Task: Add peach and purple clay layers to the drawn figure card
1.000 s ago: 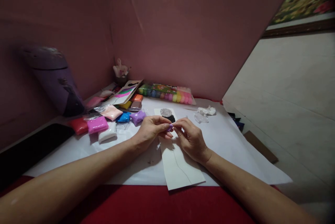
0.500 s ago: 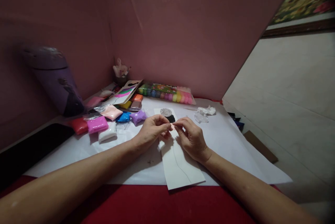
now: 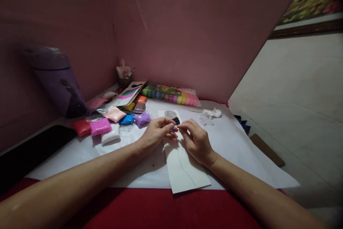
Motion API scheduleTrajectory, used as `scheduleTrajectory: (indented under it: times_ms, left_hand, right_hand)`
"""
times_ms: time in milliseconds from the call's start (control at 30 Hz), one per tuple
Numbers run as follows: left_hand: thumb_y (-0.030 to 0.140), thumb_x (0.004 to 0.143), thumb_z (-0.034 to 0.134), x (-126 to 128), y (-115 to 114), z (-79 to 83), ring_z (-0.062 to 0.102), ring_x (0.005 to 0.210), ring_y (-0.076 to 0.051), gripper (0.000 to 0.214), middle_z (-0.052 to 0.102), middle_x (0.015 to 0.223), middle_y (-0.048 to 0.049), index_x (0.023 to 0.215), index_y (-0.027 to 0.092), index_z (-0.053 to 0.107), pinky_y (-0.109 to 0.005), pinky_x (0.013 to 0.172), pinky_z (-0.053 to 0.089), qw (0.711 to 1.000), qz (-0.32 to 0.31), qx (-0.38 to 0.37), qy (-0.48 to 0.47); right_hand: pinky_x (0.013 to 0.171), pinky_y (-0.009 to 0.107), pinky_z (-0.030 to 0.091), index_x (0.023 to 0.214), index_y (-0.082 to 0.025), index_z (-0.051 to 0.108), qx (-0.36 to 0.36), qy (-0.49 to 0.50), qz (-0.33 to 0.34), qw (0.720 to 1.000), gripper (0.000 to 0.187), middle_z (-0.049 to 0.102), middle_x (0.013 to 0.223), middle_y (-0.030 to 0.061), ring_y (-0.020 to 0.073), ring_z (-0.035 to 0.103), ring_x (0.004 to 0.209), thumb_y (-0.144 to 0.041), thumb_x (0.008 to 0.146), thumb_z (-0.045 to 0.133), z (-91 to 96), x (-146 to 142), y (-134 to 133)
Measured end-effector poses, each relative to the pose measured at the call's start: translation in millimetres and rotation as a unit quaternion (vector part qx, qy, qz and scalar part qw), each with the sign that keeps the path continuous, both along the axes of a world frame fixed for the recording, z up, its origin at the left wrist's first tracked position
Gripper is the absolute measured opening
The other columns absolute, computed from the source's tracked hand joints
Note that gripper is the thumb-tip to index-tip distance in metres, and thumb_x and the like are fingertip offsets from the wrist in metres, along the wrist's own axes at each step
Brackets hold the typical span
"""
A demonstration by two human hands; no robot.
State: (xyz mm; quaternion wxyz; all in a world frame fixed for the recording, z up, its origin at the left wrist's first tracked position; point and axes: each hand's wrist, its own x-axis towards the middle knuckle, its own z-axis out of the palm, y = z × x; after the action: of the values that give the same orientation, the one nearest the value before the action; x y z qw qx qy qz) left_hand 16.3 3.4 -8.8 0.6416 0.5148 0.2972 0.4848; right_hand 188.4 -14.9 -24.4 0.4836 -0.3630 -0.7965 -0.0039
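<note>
Far to the left a purple container (image 3: 57,82) stands against the pink wall, and in front of it small clay packets lie scattered on the white paper sheet (image 3: 241,150): a red packet (image 3: 80,128), a magenta packet (image 3: 100,126), a white packet (image 3: 110,137), then a blue packet (image 3: 126,119) and a purple packet (image 3: 142,118). Just past them, the left hand (image 3: 155,134) has thumb and fingertips pressed together on a purple bit of clay (image 3: 174,128). The bit is held just above the upper end of a long white card (image 3: 184,172), near a grey and black clay patch (image 3: 171,114) stuck at the card's top. The right hand (image 3: 197,141) meets it from the other side, its thumb and forefinger pinching the same bit, the other fingers curled. Behind the hands a tray of coloured clay (image 3: 171,95) lies along the wall, and further right a crumpled clear wrapper (image 3: 211,114) rests on the paper.
</note>
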Motion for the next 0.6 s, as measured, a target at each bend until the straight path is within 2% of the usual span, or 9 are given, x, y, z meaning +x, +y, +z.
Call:
scheduleTrajectory:
  times_ms: [133,333,600]
  left_hand:
    - [0.030,0.066,0.082,-0.9,0.6,-1.4,0.061,0.052,-0.010,0.031,0.068,0.068,-0.0024,0.080,0.011,0.062,-0.023,0.052,0.049,0.999,-0.002,0.023,0.022]
    - [0.024,0.069,0.079,-0.7,0.9,0.4,0.070,0.061,-0.017,0.027,0.068,0.072,-0.0042,0.085,0.010,0.061,-0.029,0.061,0.057,1.000,-0.019,-0.010,-0.005]
    - [0.026,0.065,0.082,0.6,-1.6,1.5,0.071,0.063,-0.016,0.033,0.071,0.070,-0.0038,0.086,0.010,0.063,-0.027,0.064,0.058,0.999,-0.012,-0.027,-0.023]
  right_hand:
    - [0.070,0.031,0.051,0.093,-0.021,0.063,0.004,-0.006,-0.002,1.000,0.014,0.064,0.087,0.0063,0.0188,0.062,0.080,-0.014,0.094,0.051,0.5,0.0,-0.3]
    - [0.070,0.031,0.051,0.095,-0.021,0.064,0.001,-0.006,0.006,1.000,0.015,0.063,0.087,0.0064,0.0188,0.062,0.079,-0.013,0.093,0.052,0.1,0.2,-0.1]
    - [0.070,0.031,0.051,0.096,-0.020,0.065,-0.001,-0.006,0.007,1.000,0.015,0.063,0.089,0.0071,0.0192,0.062,0.080,-0.013,0.093,0.052,-1.6,-0.2,0.5]
